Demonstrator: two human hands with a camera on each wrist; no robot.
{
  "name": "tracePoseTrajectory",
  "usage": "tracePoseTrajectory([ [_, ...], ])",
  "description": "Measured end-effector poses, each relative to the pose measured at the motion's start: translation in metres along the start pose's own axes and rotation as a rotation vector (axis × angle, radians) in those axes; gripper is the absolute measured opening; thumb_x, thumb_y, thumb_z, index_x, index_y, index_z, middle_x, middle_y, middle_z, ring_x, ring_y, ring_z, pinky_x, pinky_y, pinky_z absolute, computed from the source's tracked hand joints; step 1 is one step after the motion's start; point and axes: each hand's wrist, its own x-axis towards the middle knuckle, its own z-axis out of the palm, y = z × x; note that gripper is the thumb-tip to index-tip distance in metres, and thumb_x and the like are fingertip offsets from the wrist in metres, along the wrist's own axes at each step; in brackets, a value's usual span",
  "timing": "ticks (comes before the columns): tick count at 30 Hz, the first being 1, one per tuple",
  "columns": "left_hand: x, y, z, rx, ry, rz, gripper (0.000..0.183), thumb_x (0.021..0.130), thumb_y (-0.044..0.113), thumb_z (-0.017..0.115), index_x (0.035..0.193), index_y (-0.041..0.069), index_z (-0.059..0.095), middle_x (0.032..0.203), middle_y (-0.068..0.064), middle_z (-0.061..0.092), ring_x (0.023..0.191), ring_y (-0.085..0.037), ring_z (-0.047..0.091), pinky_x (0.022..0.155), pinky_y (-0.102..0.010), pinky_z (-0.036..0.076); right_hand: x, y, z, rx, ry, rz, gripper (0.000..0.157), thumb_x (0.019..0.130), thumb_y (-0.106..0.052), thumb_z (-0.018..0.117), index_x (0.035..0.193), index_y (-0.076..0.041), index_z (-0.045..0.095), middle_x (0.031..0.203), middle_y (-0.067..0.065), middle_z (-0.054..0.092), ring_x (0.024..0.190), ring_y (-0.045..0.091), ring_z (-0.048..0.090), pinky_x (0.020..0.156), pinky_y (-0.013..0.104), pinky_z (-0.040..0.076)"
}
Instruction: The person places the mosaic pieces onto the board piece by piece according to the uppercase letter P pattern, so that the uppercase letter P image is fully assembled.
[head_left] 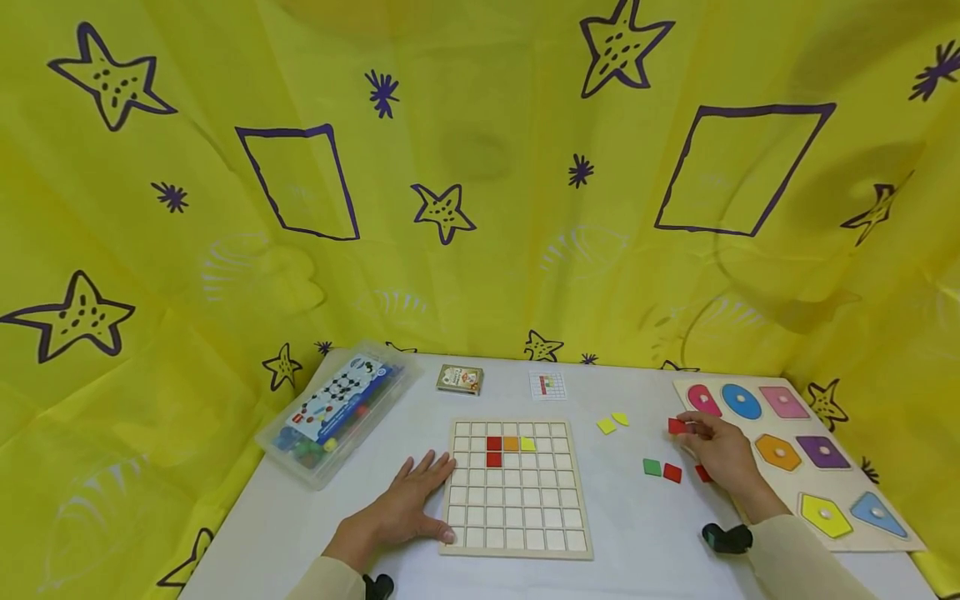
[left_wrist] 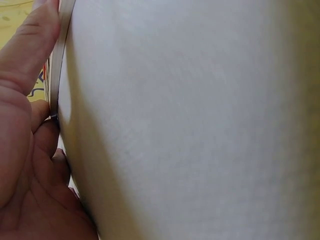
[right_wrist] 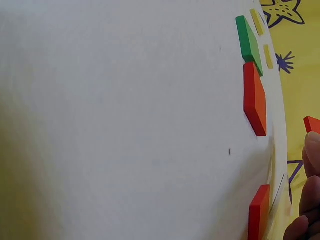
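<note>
My right hand [head_left: 722, 457] pinches a red square tile [head_left: 676, 426] by its edge, over the right side of the table. Below it lie a green tile [head_left: 652, 467], a red tile [head_left: 672, 473] and another red tile [head_left: 702, 473], partly covered by the hand. My left hand [head_left: 405, 506] rests with fingers spread along the left edge of a wooden grid board [head_left: 516, 552], its thumb at the near corner. Two red tiles, an orange tile [head_left: 511, 444] and a yellow piece [head_left: 528, 444] sit in the board's upper cells.
Two yellow pieces [head_left: 607, 426] lie right of the board. A pattern card [head_left: 548, 385] and a small box [head_left: 460, 379] are behind it. At left stands a clear plastic case [head_left: 337, 417]; at right, a shape puzzle board [head_left: 780, 487]. Yellow curtains [head_left: 480, 275] surround the table.
</note>
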Motion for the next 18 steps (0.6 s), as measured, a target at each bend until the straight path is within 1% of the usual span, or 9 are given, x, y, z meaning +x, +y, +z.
tracePoseTrajectory([
  [2,0.000,0.000,0.000,-0.003,0.000,-0.002,0.115,0.075,0.050,0.089,0.165,0.007,0.033,0.174,-0.012,0.027,0.164,-0.038,0.012,0.133,-0.060,0.000,-0.001,-0.002,0.001,0.018,0.006,-0.011,0.034,0.101,-0.004,0.066,0.135,0.000,0.064,0.124,0.028,0.066,0.108,0.036,0.055,0.066,0.012,0.049],
  [6,0.000,0.001,0.000,-0.004,-0.001,-0.007,0.115,0.075,0.050,0.089,0.166,0.008,0.033,0.174,-0.012,0.027,0.164,-0.038,0.012,0.133,-0.060,0.000,-0.004,-0.004,0.003,0.040,0.004,-0.028,0.035,0.102,-0.005,0.066,0.136,0.000,0.064,0.124,0.028,0.066,0.107,0.035,0.056,0.067,0.014,0.050],
  [12,0.000,0.001,0.000,-0.005,-0.001,-0.007,0.115,0.075,0.050,0.089,0.166,0.008,0.033,0.174,-0.011,0.027,0.164,-0.037,0.012,0.133,-0.060,0.000,-0.006,-0.009,0.010,0.060,-0.004,-0.072,0.035,0.102,-0.002,0.065,0.136,0.000,0.065,0.123,0.026,0.068,0.108,0.035,0.060,0.071,0.009,0.052],
  [18,0.000,0.001,0.000,-0.006,0.005,-0.002,0.115,0.075,0.050,0.090,0.166,0.008,0.033,0.174,-0.012,0.027,0.164,-0.037,0.013,0.133,-0.060,0.000,-0.006,-0.016,0.019,0.060,0.010,-0.107,0.034,0.102,-0.002,0.064,0.136,-0.002,0.067,0.123,0.023,0.070,0.107,0.032,0.062,0.072,0.010,0.053],
])
